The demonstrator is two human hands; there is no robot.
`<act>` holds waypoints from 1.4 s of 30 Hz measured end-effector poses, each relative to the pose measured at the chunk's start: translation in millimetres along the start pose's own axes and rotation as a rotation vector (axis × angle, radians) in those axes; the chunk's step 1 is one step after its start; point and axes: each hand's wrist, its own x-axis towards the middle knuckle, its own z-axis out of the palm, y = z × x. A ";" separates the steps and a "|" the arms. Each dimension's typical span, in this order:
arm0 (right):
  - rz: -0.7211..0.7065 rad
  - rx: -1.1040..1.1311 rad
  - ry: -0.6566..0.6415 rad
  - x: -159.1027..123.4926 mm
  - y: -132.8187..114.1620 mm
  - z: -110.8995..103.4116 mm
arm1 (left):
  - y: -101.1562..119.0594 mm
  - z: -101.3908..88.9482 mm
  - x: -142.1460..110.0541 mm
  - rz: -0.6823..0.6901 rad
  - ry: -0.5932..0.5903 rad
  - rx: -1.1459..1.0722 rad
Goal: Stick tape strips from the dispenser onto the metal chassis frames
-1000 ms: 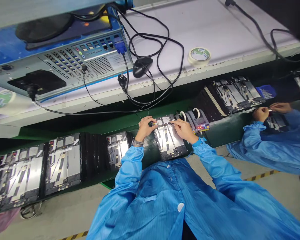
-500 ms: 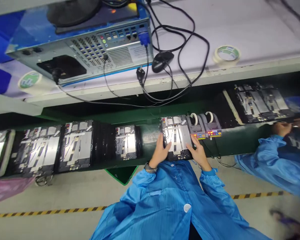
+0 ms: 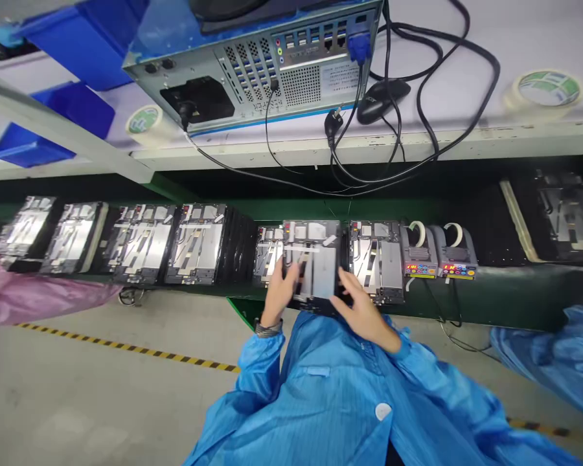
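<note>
My left hand (image 3: 278,294) grips the left edge of an open tablet chassis (image 3: 315,262) with silver shielding. The chassis is raised a little over the green conveyor belt (image 3: 466,291). My right hand (image 3: 362,309) holds its lower right edge, fingers curled against it. A second chassis (image 3: 376,259) lies on the belt just to the right, apart from my hands. Another chassis (image 3: 267,255) shows partly behind my left hand. Both my sleeves are blue.
Two tape dispensers (image 3: 437,255) stand right of the chassis. More chassis (image 3: 140,243) line the belt to the left. Above, a shelf carries a computer case (image 3: 272,58), cables, a mouse (image 3: 381,100) and tape rolls (image 3: 547,87). A co-worker's blue sleeve (image 3: 563,356) is at right, a pink sleeve (image 3: 29,298) at left.
The chassis I held half a second ago now lies beside the tape dispensers. Both hands have shifted left onto another chassis. The view has swung left.
</note>
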 end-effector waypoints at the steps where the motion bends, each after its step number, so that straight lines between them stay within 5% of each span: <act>1: 0.009 0.032 -0.057 12.9 1.6 23.0 | -11.4 -14.3 8.4 -0.017 0.058 0.014; 6: 0.215 0.033 -0.148 85.8 22.4 130.3 | -63.6 -56.5 58.6 -0.200 0.252 0.247; 10: 0.348 0.022 -0.166 118.4 28.9 171.4 | -88.8 -61.2 89.5 -0.307 0.269 0.394; 16: 0.465 -0.007 -0.153 132.5 31.8 177.7 | -107.0 -50.3 107.4 -0.286 0.273 0.561; 26: 0.402 -0.076 -0.161 118.1 17.7 157.9 | -105.8 -45.4 114.9 -0.314 0.278 0.549; 30: 0.097 0.130 -0.271 65.9 -4.5 101.4 | -110.7 -47.9 103.8 -0.219 0.363 0.580; 33: -0.051 0.479 -0.635 11.6 -7.2 10.6 | -110.2 -43.9 90.5 -0.045 0.503 0.551; 34: -0.040 0.543 -0.640 -6.7 -0.6 -23.8 | -107.6 -39.7 86.5 0.010 0.532 0.517; 35: 0.004 0.580 -0.521 -23.8 10.9 -57.1 | -103.4 -33.8 83.0 0.059 0.541 0.481; 36: 0.067 0.594 -0.269 -38.8 27.3 -87.4 | -98.0 -26.0 80.3 0.100 0.529 0.448; 38: 0.227 0.538 0.376 -60.2 72.4 -134.1 | -84.2 -5.1 78.1 0.144 0.455 0.387; 40: 0.459 0.389 0.870 -68.3 124.3 -160.0 | -68.8 20.3 80.2 0.152 0.334 0.331; 42: 0.641 0.304 1.089 -65.8 169.9 -169.9 | -54.1 45.8 85.4 0.162 0.186 0.281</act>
